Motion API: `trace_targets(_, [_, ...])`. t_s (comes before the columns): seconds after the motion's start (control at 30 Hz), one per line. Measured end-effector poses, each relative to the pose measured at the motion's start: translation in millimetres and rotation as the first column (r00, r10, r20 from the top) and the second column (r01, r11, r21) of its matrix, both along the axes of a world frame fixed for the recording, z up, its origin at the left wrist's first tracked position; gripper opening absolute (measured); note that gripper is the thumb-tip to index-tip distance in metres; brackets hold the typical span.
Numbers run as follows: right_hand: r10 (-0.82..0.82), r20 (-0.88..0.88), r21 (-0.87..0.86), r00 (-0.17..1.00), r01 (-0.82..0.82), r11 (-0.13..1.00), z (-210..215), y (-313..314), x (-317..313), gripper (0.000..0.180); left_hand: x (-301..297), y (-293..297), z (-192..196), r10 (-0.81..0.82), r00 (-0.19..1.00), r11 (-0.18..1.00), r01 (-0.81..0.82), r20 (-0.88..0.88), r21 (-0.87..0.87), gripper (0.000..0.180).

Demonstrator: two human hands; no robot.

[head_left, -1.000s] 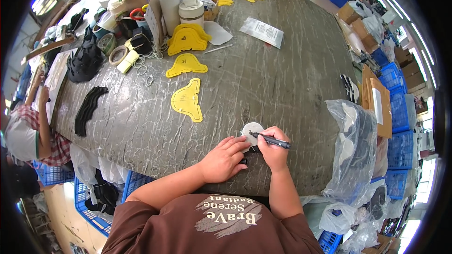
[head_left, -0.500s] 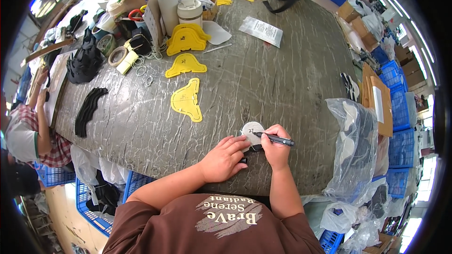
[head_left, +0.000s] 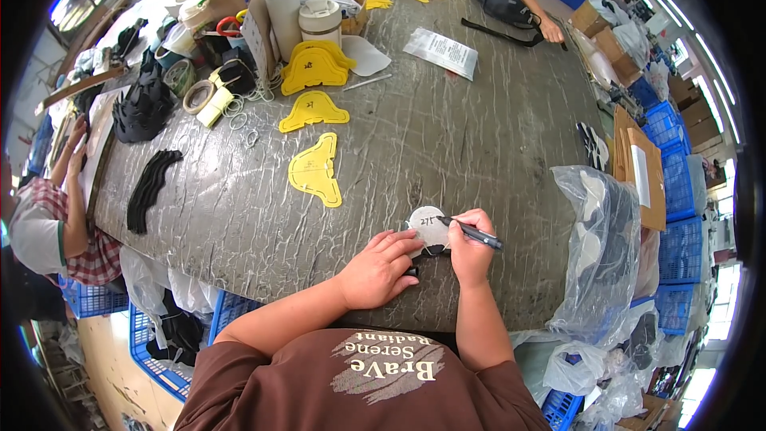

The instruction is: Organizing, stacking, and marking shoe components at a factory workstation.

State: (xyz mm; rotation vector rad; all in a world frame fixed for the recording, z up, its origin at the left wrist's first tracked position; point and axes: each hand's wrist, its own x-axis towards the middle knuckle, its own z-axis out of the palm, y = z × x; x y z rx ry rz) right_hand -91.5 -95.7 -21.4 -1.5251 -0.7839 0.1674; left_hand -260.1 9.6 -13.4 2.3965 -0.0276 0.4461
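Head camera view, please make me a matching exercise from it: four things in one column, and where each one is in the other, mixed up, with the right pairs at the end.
Things
1. black marker
2. pale round-ended piece
3. black curved strips
4. white packet

Places
A. near the left edge of the table
B. on the far part of the table, right of the lidded cup
C. gripped in the right hand
D. touched by the fingers of the left hand

Right pairs: 1-C, 2-D, 3-A, 4-B
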Motion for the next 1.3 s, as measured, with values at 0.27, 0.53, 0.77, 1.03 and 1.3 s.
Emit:
trace_targets(0.27, [0.095,-0.017,-0.038,0.995,-0.095,0.995,-4,-7,4,0.012,0,0,0,0.003,1.000,1.000,-0.003,0.016,-0.011,0.027])
trace_targets(0.53, [0.087,-0.089,0.062,0.992,-0.082,0.995,-1,-5,1,0.012,-1,0,-1,0.010,1.000,1.000,-0.010,-0.002,0.020,0.031])
trace_targets(0.77, [0.045,-0.182,0.150,0.982,-0.018,0.988,0,-16,0,0.009,-2,4,-2,0.015,0.994,0.992,-0.002,0.107,-0.126,0.028])
trace_targets(1.03, [0.471,-0.526,0.402,0.709,-0.281,0.871,33,-30,-40,0.012,-11,10,12,0.252,0.958,0.953,-0.221,0.137,-0.209,0.028])
trace_targets(1.3, [0.365,-0.607,0.209,0.706,-0.301,0.930,33,-39,-41,0.013,-21,10,25,0.198,0.975,0.974,-0.184,0.104,-0.135,0.028])
